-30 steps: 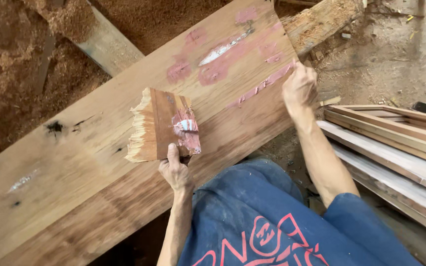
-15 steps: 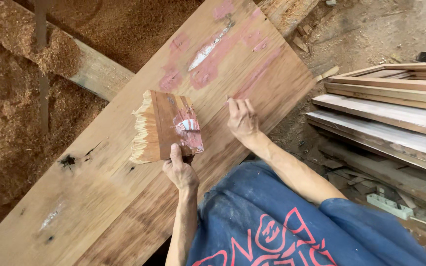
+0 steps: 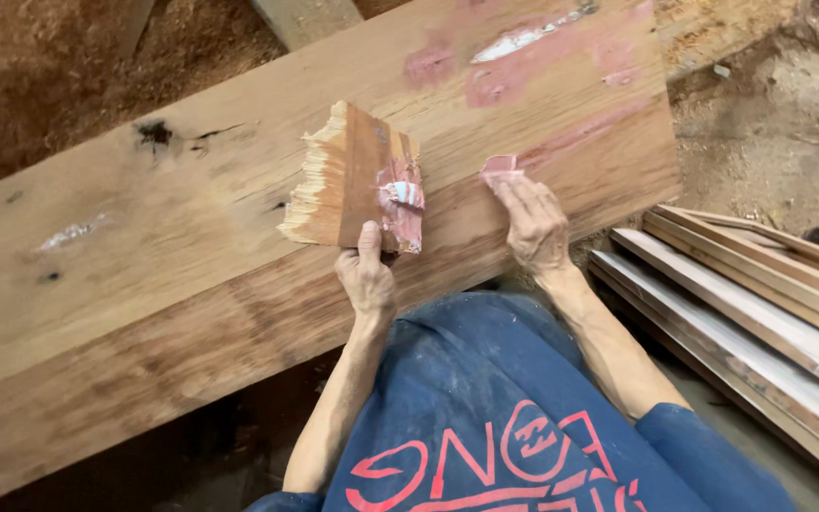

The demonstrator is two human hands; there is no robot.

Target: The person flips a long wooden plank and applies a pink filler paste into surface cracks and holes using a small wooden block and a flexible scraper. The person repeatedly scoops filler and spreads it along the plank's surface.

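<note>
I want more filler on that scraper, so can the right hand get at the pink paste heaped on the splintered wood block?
Probably yes. The right hand lies on the plank just beside the block, and the paste faces it uncovered; the left hand grips only the block's near edge.
</note>
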